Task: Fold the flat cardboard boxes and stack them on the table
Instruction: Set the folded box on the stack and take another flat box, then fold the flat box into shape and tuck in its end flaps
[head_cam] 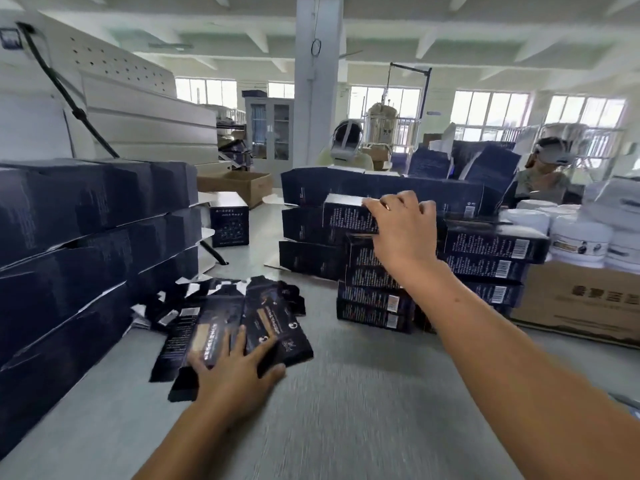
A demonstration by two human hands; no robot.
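Head camera, the only view, looks across a work table well into the job. The right hand (401, 220) reaches out to the top of the middle stack (374, 289), its fingers curled over the upper edge of a folded box (346, 213) that sits on top; the thumb is hidden, so I can't tell how firm that hold is. I'd say this box is just being set in place. The left hand (235, 368) lies near the person on the pile of flat boxes (249, 320), fingers spread and pressed down on the top sheet, pinching nothing.

A good deal looks done. Dark folded boxes stand in a tall bank on the left (86, 237) and in a row behind the middle stack (381, 187). What is left, as far as I can see, is that loose, fanned-out flat pile; how deep it is I can't tell.

The table (346, 410) is grey and matt, blurred by motion near the camera. At its right edge sits a brown carton (581, 303) with white jars (578, 240) on it. Beyond are a white pillar (318, 81), a wall of bright windows (488, 112), and two people wearing headsets (545, 168) at their own piles.
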